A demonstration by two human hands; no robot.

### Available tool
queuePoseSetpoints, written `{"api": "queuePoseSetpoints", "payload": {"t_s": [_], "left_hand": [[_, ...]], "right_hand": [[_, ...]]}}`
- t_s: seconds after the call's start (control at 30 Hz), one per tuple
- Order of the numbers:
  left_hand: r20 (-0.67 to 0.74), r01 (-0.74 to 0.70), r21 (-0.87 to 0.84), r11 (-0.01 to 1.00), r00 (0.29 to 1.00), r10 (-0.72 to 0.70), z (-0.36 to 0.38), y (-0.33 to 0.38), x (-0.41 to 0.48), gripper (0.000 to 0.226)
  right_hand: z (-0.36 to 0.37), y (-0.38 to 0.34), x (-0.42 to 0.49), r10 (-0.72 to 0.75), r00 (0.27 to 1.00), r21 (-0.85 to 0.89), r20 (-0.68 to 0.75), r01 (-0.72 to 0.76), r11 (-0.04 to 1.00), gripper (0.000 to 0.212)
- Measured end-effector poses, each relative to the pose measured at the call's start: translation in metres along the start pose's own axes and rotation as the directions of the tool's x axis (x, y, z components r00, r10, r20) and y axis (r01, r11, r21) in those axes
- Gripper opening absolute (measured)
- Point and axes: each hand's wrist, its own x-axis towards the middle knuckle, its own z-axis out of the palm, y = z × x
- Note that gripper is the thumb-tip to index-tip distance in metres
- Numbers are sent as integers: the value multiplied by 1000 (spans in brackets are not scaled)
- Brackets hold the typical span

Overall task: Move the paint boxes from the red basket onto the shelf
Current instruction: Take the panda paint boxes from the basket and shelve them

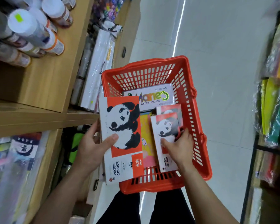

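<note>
A red basket stands on the floor by the wooden shelf. My left hand grips a large panda water colour box, raised above the basket's left rim. Inside the basket my right hand holds a smaller panda box, tilted up at the right side. Behind it lies another panda box. A white Marie's water colour box rests at the far end, and a yellow and pink box lies on the bottom.
White paint bottles stand on a cardboard box on the upper shelf. Wrapped white packs lie on a lower shelf left of the basket. Wrapped coloured paper fills a rack on the right. My legs are just behind the basket.
</note>
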Motion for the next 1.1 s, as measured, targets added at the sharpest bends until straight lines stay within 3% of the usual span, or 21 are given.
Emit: {"api": "queuePoseSetpoints", "payload": {"t_s": [0.1,0.27,0.43,0.53,0.7,0.87,1.0,1.1], "left_hand": [[-58,54,-21,998,997,-55,-10,-10,-10,60],[-138,92,-41,995,986,-97,-22,-28,-28,50],[-188,136,-56,989,972,-144,-24,-41,-39,51],[-181,126,-53,991,974,-133,-22,-45,-41,45],[-153,109,-93,990,981,-123,-17,-43,-41,46],[-126,61,-158,986,989,-81,-18,-18,-57,38],[-162,-1,-189,982,986,-30,-25,13,-90,45],[-271,-80,-229,970,962,15,-32,39,-134,43]], "right_hand": [[8,-4,5,24,999,-94,32,-21,995,113],[19,-9,5,67,996,-120,-59,-74,990,141],[28,-4,-4,-117,993,-8,8,117,993,124],[23,-6,0,-88,992,68,91,82,994,125],[8,-4,-5,-86,987,205,135,57,977,89],[-40,-11,-27,-143,975,387,167,69,919,84],[-101,-47,-58,-315,923,459,221,187,869,71],[-142,-87,-86,-454,829,495,326,260,829,71]]}}
